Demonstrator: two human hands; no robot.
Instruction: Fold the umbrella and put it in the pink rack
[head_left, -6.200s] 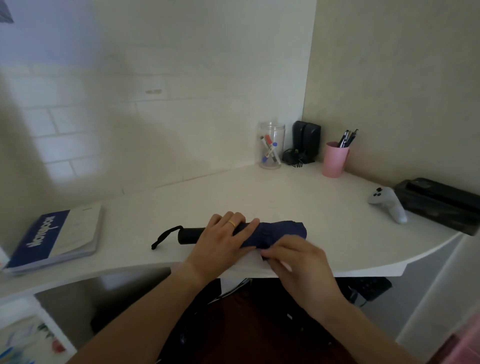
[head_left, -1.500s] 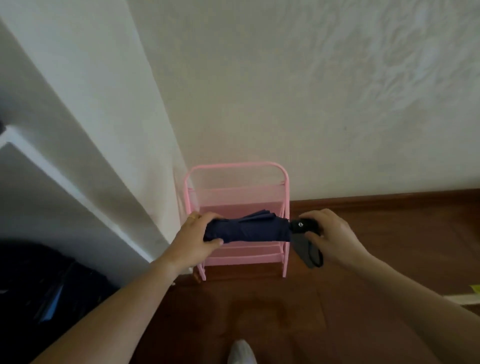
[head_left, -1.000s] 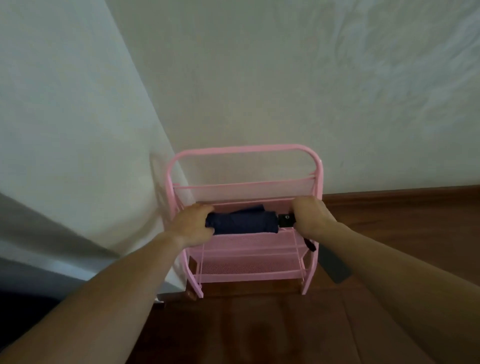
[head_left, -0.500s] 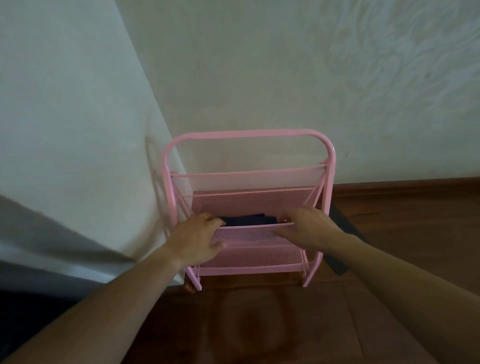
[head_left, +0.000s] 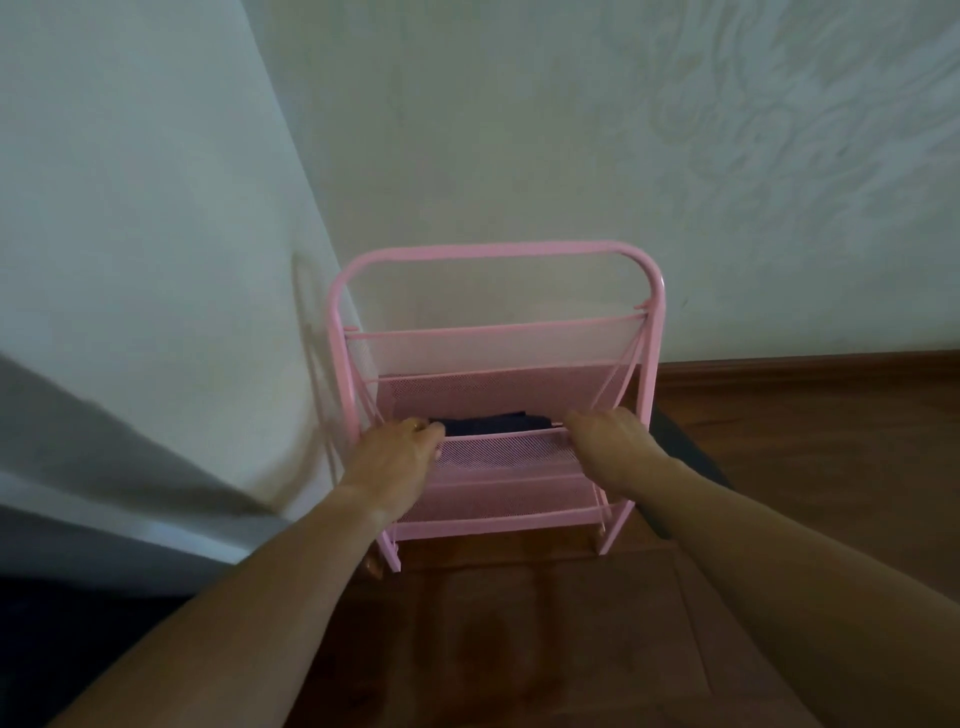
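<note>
The pink metal mesh rack (head_left: 493, 253) stands on the floor against the wall. The folded dark blue umbrella (head_left: 488, 423) lies crosswise in its middle pocket, and only its top shows above the pocket's front rim. My left hand (head_left: 397, 457) is at the umbrella's left end, thumb in front of the rim and fingers curled behind it. My right hand (head_left: 610, 439) reaches over the rim at the right end, where the handle is hidden. The mesh hides both sets of fingertips.
A white side panel (head_left: 156, 260) runs close along the rack's left side. The pale wall (head_left: 571, 130) and a brown baseboard (head_left: 805, 364) are behind. The floor is brown wood (head_left: 519, 623). A dark object (head_left: 680, 447) lies on the floor right of the rack.
The umbrella went from the table to the rack, then down into the middle pocket. In the last half second both hands sank slightly with it.
</note>
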